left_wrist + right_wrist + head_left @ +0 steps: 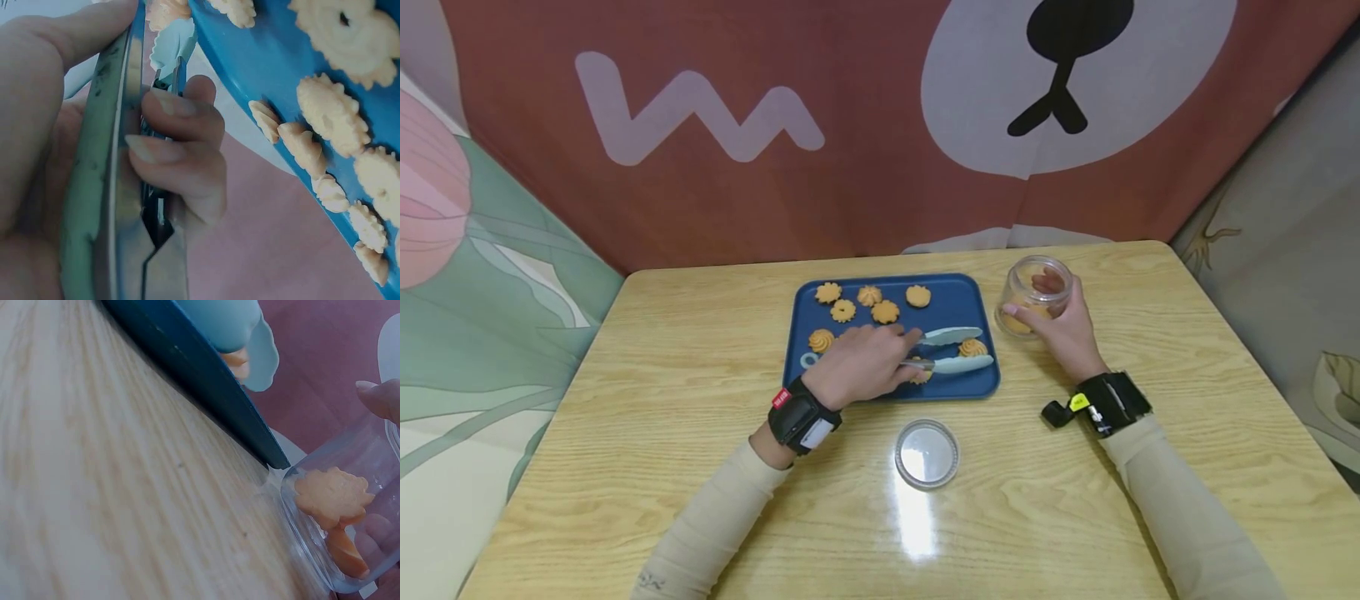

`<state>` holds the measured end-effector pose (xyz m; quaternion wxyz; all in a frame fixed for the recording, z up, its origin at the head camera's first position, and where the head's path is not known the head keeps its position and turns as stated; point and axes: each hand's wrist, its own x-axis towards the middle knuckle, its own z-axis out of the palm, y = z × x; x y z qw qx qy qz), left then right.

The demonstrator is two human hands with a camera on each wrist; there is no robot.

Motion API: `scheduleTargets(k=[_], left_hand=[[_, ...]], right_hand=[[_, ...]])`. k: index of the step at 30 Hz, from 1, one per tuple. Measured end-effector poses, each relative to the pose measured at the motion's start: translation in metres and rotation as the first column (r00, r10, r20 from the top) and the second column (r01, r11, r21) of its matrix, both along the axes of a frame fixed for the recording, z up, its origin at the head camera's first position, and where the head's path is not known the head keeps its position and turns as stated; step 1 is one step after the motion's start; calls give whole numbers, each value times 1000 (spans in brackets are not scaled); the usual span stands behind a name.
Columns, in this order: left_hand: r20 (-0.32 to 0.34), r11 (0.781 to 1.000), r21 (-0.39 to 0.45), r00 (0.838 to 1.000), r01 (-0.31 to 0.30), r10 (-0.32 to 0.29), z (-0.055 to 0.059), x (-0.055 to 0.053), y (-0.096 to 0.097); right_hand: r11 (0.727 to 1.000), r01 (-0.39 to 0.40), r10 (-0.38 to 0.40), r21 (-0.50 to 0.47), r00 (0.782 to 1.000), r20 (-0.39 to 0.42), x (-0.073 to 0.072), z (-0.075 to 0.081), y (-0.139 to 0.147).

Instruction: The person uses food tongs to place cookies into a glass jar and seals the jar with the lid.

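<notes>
My left hand (865,362) grips a pair of tongs (951,336) with pale blue-green tips and a metal body. Over the right end of a blue tray (895,392), the tips stand on either side of a swirled cookie (973,348); whether they touch it cannot be told. To the right of the tray, my right hand (1070,329) holds a clear jar (1017,296) without a lid, thumb and fingers round its side. A flower-shaped cookie (334,495) and another cookie (345,553) lie inside the jar, seen through its wall in the right wrist view.
Several cookies (885,312) are spread over the tray. The tongs' ring (808,360) shows at the tray's left side. A round clear lid (927,454) lies on the wooden table (662,400) in front of the tray. A patterned cloth (850,208) hangs behind the table.
</notes>
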<state>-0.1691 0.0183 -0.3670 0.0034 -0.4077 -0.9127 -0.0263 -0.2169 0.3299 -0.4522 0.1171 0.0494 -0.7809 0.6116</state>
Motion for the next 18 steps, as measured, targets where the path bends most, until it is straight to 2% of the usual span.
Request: scheduleTargets(k=[6,12,18], left_hand=[[-20,1000,29,1000,3,-3,2,0,1],[-31,995,101,1000,9,-6,6,0,1],[-35,992,128,999,-15,19,13,-1,2]], right_hand=[[1000,1,-2,7,1000,1,1,0,1],[1000,2,-2,3,1000,-3,1,0,1],[1000,-8,8,-4,1000,-6,0,0,1]])
